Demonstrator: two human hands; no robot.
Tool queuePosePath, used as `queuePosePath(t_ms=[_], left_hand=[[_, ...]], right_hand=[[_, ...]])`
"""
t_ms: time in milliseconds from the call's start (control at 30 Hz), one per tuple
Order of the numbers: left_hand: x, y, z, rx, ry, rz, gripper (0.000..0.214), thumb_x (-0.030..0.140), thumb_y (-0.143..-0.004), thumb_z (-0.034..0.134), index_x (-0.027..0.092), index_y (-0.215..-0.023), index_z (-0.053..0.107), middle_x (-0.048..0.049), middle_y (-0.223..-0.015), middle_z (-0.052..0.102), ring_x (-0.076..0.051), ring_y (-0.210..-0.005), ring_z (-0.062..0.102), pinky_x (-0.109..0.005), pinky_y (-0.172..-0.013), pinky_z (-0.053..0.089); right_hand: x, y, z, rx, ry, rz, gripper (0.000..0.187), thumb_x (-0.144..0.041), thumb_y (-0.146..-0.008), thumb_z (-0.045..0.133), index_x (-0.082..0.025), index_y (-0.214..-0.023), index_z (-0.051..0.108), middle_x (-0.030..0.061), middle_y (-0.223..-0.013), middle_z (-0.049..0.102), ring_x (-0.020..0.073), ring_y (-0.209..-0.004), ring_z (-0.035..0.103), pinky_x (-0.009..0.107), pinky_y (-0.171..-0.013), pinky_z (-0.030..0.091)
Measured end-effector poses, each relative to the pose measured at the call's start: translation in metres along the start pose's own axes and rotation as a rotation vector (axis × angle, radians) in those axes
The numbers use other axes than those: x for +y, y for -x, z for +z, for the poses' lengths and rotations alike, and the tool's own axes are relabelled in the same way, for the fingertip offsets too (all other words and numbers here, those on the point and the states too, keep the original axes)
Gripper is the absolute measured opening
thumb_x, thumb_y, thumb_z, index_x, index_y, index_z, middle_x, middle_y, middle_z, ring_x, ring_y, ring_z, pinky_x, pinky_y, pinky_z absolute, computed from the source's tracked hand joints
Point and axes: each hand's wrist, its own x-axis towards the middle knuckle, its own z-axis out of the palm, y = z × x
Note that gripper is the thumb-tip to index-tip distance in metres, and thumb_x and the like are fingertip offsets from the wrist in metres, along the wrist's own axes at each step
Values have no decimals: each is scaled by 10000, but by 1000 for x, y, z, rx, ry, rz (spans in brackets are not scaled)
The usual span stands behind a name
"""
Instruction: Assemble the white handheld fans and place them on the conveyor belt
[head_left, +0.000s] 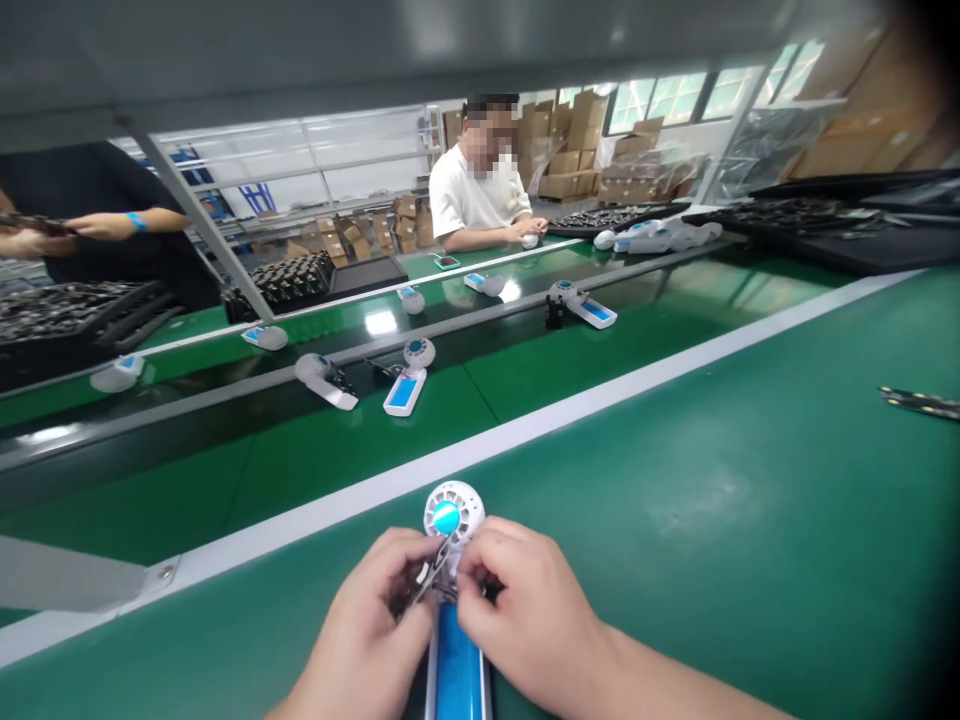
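Observation:
A small white handheld fan [453, 515] with a blue centre cap and a blue panel on its handle lies on the green bench right in front of me. My left hand [367, 625] is pinched on a thin dark part, perhaps a small circuit strip, at the fan's neck. My right hand [525, 610] has its fingers curled and pressed onto the neck of the same fan from the right side.
Several similar white fans [405, 385] lie on the green conveyor belt beyond a white stripe [600, 395]. A person in a white shirt [476, 195] sits across it, another person's arms [97, 225] show at far left. Dark trays [817, 215] and thin strips [921, 402] lie to the right.

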Motion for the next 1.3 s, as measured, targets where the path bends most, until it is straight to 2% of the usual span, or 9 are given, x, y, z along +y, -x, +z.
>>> queuePosePath(t_ms=[233,367,500,733,967,1067,1167,1233,1300], left_hand=[[-4,2,3,-16,-321,275,309,172,-952,515,279,-1221,624,-53,-1091,697,-181,-982,695,-243,-800,602],[1,0,2,-42,-419,300,350,141,-953,508,277,-1264,594,-58,-1100,695,-174,-985,700,-225,-786,608],[3,0,3,-35,-460,336,378,121,-945,508,264,-1288,576,-65,-1074,691,-161,-943,708,-203,-764,608],[-11,2,2,-2,-562,529,571,61,-903,512,215,-1448,440,-117,-1143,643,-181,-983,684,-229,-811,602],[-11,4,8,7,-481,553,599,50,-875,512,237,-1440,449,-97,-942,678,-180,-768,683,-260,-656,608],[-7,-5,12,9,-323,443,441,79,-867,524,234,-1270,613,-81,-909,683,-176,-776,685,-268,-678,598],[-2,-40,7,123,-147,142,257,144,-888,536,187,-1099,676,-83,-982,710,-185,-887,704,-287,-792,586],[-2,-77,-9,239,-175,5,322,176,-930,495,159,-1234,598,-103,-1103,712,-193,-975,700,-302,-849,568],[-6,-113,-38,321,-267,-20,477,237,-956,509,180,-1423,432,-122,-1345,600,-215,-1186,608,-336,-968,508]], right_hand=[[2,3,7,133,107,-17,141,-97,-689,487,-194,-601,434,-13,-620,539,128,-587,487,256,-572,338],[6,4,8,170,98,-100,145,-99,-712,469,-196,-614,424,-15,-615,521,124,-577,475,257,-562,329],[8,5,8,175,97,-156,159,-95,-741,466,-195,-626,422,-14,-622,508,123,-576,462,262,-563,324],[4,6,3,86,69,-88,181,-123,-767,457,-198,-620,384,-8,-614,495,123,-572,460,263,-554,328],[13,7,5,102,193,-311,251,-78,-855,411,-180,-644,501,29,-631,543,153,-584,516,279,-558,404],[15,2,1,107,214,-281,264,-98,-888,415,-190,-674,537,27,-643,577,159,-581,565,269,-542,448],[18,-3,-5,142,172,-217,178,-190,-936,454,-208,-867,616,40,-799,659,172,-702,655,255,-615,533],[24,-4,-7,209,177,-194,165,-272,-944,501,-219,-1054,613,57,-934,675,175,-771,682,247,-660,567],[32,-2,-6,249,197,-177,237,-319,-931,548,-226,-1146,587,60,-988,670,162,-749,688,221,-634,578]])
